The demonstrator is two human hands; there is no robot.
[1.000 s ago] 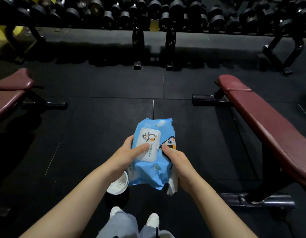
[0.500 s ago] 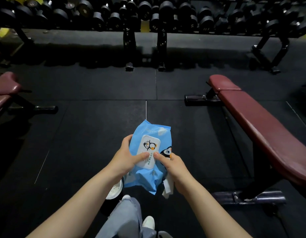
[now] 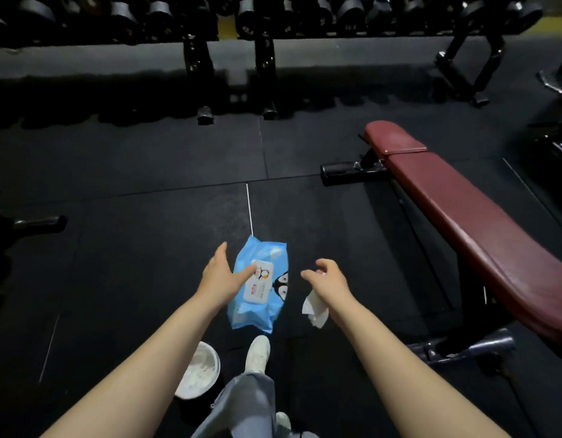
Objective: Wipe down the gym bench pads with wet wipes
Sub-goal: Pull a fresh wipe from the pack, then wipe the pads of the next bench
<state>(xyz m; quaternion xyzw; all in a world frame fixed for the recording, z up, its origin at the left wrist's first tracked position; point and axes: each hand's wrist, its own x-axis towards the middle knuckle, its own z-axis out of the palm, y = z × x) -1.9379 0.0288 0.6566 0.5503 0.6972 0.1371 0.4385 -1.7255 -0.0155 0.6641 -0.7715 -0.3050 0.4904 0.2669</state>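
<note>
The right hand (image 3: 328, 281) pinches a limp white wet wipe (image 3: 314, 309), soft and best bunched for the padded maroon bench (image 3: 469, 216), while the left hand (image 3: 218, 278) is spread open.

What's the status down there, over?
Left hand open over wipes pack. Right hand holds a wipe. Bench pad unwiped, path clear.

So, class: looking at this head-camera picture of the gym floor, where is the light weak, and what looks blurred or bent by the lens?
Head view: dim overall, with the dumbbell rack nearly lost in shadow; the wipes pack and maroon bench pad are lit best; the left hand is slightly motion-blurred; the wide lens bows the bench.
</note>
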